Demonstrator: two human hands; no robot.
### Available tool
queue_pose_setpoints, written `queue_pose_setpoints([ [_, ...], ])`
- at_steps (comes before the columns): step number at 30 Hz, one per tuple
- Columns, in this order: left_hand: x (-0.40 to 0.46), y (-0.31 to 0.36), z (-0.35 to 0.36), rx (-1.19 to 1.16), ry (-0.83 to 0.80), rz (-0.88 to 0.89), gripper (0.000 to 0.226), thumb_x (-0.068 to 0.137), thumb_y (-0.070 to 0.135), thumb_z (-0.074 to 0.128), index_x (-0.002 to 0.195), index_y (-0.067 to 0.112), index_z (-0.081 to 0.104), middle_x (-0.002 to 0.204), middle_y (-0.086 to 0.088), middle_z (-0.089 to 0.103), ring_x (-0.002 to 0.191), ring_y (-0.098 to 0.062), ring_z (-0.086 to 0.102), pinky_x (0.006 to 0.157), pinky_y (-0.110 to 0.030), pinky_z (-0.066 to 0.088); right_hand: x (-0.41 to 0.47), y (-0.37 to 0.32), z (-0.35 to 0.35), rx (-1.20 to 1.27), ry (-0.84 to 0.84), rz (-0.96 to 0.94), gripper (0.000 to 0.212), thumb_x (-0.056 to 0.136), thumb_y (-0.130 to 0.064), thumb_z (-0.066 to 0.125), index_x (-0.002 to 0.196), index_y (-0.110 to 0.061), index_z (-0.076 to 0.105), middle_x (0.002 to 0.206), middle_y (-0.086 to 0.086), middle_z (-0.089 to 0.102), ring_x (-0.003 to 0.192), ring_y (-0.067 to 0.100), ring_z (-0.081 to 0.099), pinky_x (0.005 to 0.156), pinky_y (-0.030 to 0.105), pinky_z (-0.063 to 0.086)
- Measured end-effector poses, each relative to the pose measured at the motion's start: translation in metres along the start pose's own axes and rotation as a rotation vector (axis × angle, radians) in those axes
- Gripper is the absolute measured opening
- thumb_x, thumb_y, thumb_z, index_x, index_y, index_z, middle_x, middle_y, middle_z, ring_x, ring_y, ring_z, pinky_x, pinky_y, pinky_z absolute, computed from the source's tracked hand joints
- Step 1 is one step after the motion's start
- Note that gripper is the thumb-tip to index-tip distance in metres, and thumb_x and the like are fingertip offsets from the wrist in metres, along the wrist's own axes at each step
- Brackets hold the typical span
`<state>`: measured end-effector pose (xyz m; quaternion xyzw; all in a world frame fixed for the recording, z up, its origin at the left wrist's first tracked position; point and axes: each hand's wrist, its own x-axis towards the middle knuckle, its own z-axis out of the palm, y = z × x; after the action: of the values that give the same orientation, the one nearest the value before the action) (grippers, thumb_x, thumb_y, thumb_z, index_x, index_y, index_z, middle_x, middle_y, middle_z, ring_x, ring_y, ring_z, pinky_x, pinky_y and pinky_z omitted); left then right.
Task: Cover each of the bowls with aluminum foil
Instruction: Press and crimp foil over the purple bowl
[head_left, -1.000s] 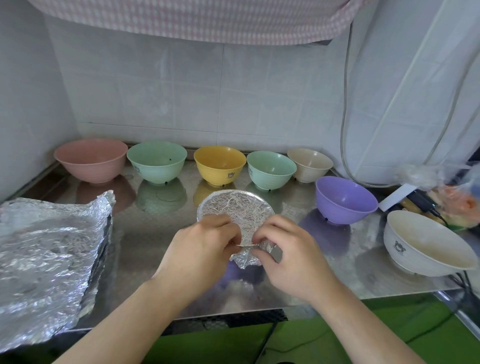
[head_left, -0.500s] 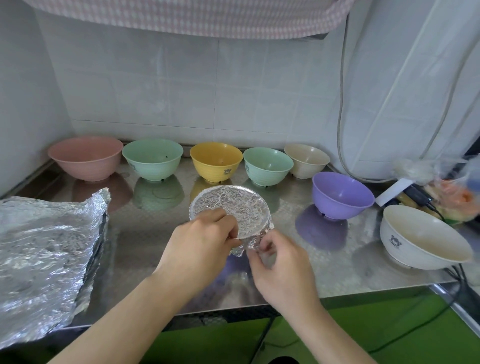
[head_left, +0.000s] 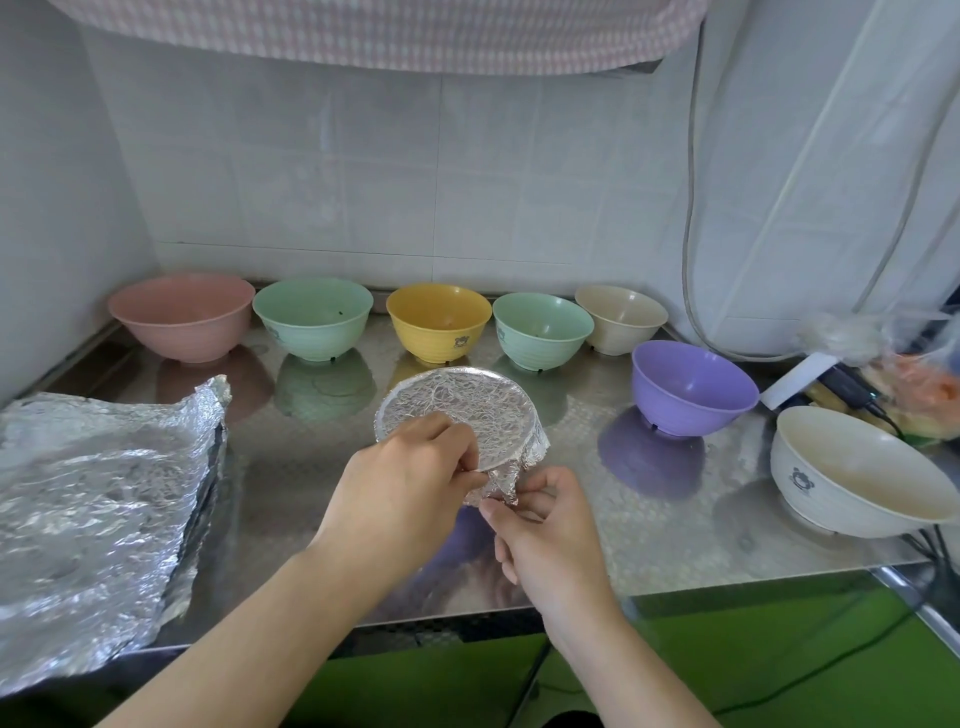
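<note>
Foil stack (head_left: 88, 499) lies at 9 o'clock on the steel counter (head_left: 649, 525), crumpled, long axis running from me toward the wall. Back row, 10 to 1 o'clock: pink bowl (head_left: 182, 317), green bowl (head_left: 313, 318), yellow bowl (head_left: 439, 322), second green bowl (head_left: 542, 330), beige bowl (head_left: 622, 318), all upright and uncovered.

Foil-covered bowl (head_left: 457, 410) sits centre, lifted and tilted, its foil top facing up and toward me, low edge at 6 o'clock. My left hand (head_left: 400, 493) pinches the foil at the near-left rim, thumb and fingers curled together on it. My right hand (head_left: 550, 535) is under the near edge, fingertips clamped on the hanging foil skirt.

Purple bowl (head_left: 693, 387) stands at 2 o'clock, open. Large white bowl (head_left: 852, 473) at 3 o'clock near the counter's right edge, tipped slightly, mouth toward 11 o'clock.
</note>
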<state>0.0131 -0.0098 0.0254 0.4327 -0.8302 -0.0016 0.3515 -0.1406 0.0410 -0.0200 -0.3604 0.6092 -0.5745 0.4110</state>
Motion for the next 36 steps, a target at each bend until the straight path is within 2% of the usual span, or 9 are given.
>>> queue_pose_setpoints([
  [4, 0.001, 0.002, 0.002, -0.01, 0.017, 0.004, 0.026, 0.083, 0.037, 0.082, 0.08, 0.027, 0.058, 0.08, 0.013, 0.055, 0.069, -0.006, 0.046, 0.047, -0.034, 0.05, -0.012, -0.003, -0.007, -0.097, 0.033, -0.152, 0.043, 0.096, -0.009, 0.077, 0.099, -0.021, 0.035, 0.066, 0.012, 0.065, 0.043, 0.022, 0.05, 0.043, 0.026, 0.038],
  [8, 0.001, 0.004, 0.005, 0.007, 0.016, 0.021, 0.027, 0.081, 0.035, 0.084, 0.08, 0.026, 0.058, 0.08, 0.012, 0.054, 0.072, -0.008, 0.049, 0.045, -0.032, 0.049, -0.023, -0.001, -0.009, -0.252, 0.055, -0.331, 0.029, 0.097, -0.022, 0.078, 0.111, -0.035, 0.056, 0.075, 0.002, 0.071, 0.054, 0.022, 0.065, 0.052, 0.031, 0.049],
  [10, 0.001, 0.004, 0.006, 0.01, 0.019, 0.03, 0.027, 0.081, 0.035, 0.083, 0.08, 0.026, 0.058, 0.079, 0.012, 0.053, 0.073, -0.009, 0.05, 0.044, -0.033, 0.048, -0.023, 0.002, -0.008, -0.326, 0.103, -0.379, 0.029, 0.096, -0.025, 0.079, 0.111, -0.038, 0.059, 0.079, -0.005, 0.072, 0.059, 0.02, 0.067, 0.057, 0.037, 0.055],
  [14, 0.001, 0.004, 0.007, 0.013, 0.03, 0.028, 0.027, 0.081, 0.034, 0.084, 0.079, 0.026, 0.059, 0.079, 0.012, 0.053, 0.073, -0.01, 0.051, 0.044, -0.034, 0.049, -0.023, 0.005, -0.007, -0.395, 0.163, -0.434, 0.026, 0.096, -0.022, 0.078, 0.102, -0.033, 0.055, 0.077, -0.007, 0.069, 0.058, 0.017, 0.064, 0.062, 0.041, 0.054],
  [19, -0.001, 0.004, 0.009, 0.022, 0.014, 0.053, 0.028, 0.08, 0.03, 0.085, 0.079, 0.025, 0.058, 0.08, 0.012, 0.053, 0.075, -0.011, 0.053, 0.043, -0.034, 0.049, -0.023, 0.0, -0.005, -0.422, 0.145, -0.427, 0.02, 0.096, -0.021, 0.079, 0.096, -0.036, 0.066, 0.075, -0.014, 0.071, 0.064, 0.01, 0.067, 0.063, 0.028, 0.053],
  [23, -0.002, 0.004, 0.009, 0.022, 0.015, 0.055, 0.027, 0.08, 0.031, 0.083, 0.078, 0.026, 0.057, 0.079, 0.013, 0.052, 0.073, -0.006, 0.044, 0.043, -0.032, 0.047, -0.016, 0.003, -0.005, -0.468, 0.136, -0.465, 0.016, 0.095, -0.019, 0.078, 0.086, -0.03, 0.07, 0.077, -0.01, 0.068, 0.067, 0.014, 0.065, 0.064, 0.03, 0.052],
  [27, -0.002, 0.004, 0.009, 0.019, 0.018, 0.055, 0.026, 0.08, 0.032, 0.082, 0.078, 0.026, 0.057, 0.08, 0.012, 0.052, 0.073, -0.007, 0.046, 0.043, -0.034, 0.049, -0.014, 0.007, -0.006, -0.481, 0.17, -0.567, 0.025, 0.089, -0.008, 0.082, 0.081, -0.028, 0.069, 0.092, -0.013, 0.06, 0.084, 0.014, 0.064, 0.072, 0.016, 0.046],
  [32, -0.003, 0.004, 0.01, 0.029, 0.025, 0.057, 0.028, 0.079, 0.032, 0.085, 0.079, 0.026, 0.057, 0.08, 0.012, 0.052, 0.074, -0.009, 0.051, 0.042, -0.034, 0.049, -0.014, 0.013, -0.007, -0.583, 0.213, -0.716, 0.02, 0.089, -0.005, 0.08, 0.084, -0.02, 0.068, 0.095, -0.016, 0.061, 0.094, 0.018, 0.063, 0.079, 0.027, 0.05],
  [36, -0.004, 0.004, 0.01, 0.033, 0.031, 0.063, 0.028, 0.078, 0.031, 0.084, 0.078, 0.025, 0.057, 0.08, 0.012, 0.052, 0.074, -0.009, 0.052, 0.042, -0.033, 0.048, -0.013, 0.016, -0.007, -0.685, 0.244, -0.834, 0.02, 0.088, 0.0, 0.077, 0.083, -0.015, 0.066, 0.095, -0.013, 0.062, 0.093, 0.018, 0.06, 0.081, 0.025, 0.047],
])
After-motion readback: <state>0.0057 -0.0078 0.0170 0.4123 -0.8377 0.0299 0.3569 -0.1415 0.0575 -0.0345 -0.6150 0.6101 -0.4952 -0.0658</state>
